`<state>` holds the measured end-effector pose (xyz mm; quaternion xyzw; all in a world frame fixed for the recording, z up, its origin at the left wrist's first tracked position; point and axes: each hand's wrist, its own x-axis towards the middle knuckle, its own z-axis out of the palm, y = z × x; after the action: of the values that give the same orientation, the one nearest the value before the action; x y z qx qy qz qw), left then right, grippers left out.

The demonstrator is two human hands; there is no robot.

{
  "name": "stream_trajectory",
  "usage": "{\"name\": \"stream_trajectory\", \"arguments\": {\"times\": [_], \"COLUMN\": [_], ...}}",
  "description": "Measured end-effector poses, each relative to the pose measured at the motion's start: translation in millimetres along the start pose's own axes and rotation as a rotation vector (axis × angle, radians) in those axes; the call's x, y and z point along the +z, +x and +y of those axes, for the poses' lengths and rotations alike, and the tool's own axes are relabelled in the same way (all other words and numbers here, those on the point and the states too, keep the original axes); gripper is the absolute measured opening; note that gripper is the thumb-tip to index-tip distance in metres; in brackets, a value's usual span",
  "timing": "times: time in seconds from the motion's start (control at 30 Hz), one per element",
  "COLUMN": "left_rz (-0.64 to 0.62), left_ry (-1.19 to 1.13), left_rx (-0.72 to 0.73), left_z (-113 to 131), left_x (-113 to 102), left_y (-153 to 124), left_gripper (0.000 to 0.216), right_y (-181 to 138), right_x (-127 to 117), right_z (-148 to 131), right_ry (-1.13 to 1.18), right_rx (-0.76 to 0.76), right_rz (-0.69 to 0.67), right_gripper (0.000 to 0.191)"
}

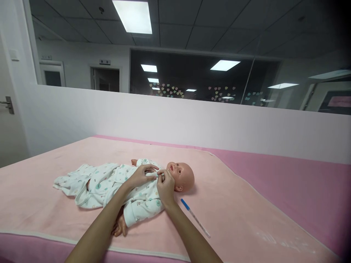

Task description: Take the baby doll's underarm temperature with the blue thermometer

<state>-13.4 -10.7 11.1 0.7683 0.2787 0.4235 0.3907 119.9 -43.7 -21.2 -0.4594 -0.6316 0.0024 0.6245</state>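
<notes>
A baby doll (187, 178) lies on its back on the padded table, its bald head to the right. It wears a white baby outfit (149, 191) with a small green and grey print. My left hand (142, 176) rests at the doll's chest, with its fingers and thumb closed on the front of the outfit near the neckline. Beside the doll's chin, my right hand (165, 184) pinches the outfit's edge at the collar. The fingertips of both hands nearly meet. Exactly which fold or fastening they hold is hidden by the fingers.
A pen-like stick with a blue cap (195, 218) lies right of my right forearm. The pink pad (241, 204) covers a darker pink surface (309, 186). Behind stands a white half wall (192, 122) with glass above. A door (11, 109) is at the far left.
</notes>
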Motion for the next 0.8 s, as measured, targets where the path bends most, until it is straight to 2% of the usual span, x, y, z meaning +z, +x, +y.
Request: {"name": "stream_trajectory", "arguments": {"times": [0.1,0.17,0.33,0.43,0.63,0.8], "left_rz": [-0.034,-0.038,-0.105,-0.067,0.004,0.168], "left_ry": [-0.117,-0.17,-0.072,0.006,0.066,0.251], "left_rx": [-0.071,-0.108,-0.116,-0.082,-0.072,0.02], "left_z": [2,2,0,-1,2,1], "left_x": [-14,-25,-39,-37,-34,-37], "left_y": [-4,-9,-26,-33,-36,-37], "left_gripper": [0.051,0.05,0.043,0.041,0.035,0.029], "right_y": [2,3,1,-1,-2,-1], "right_x": [0,-1,-4,-3,-2,-1], "right_z": [0,-2,-12,-16,-16,-15], "right_ry": [-0.059,-0.094,-0.183,-0.25,-0.276,-0.238], "right_rx": [-0.049,-0.102,-0.285,-0.284,-0.207,-0.221], "right_rz": [-0.009,-0.05,-0.268,-0.308,-0.285,-0.276], "right_gripper": [0.025,0.027,0.026,0.02,0.017,0.018]}}
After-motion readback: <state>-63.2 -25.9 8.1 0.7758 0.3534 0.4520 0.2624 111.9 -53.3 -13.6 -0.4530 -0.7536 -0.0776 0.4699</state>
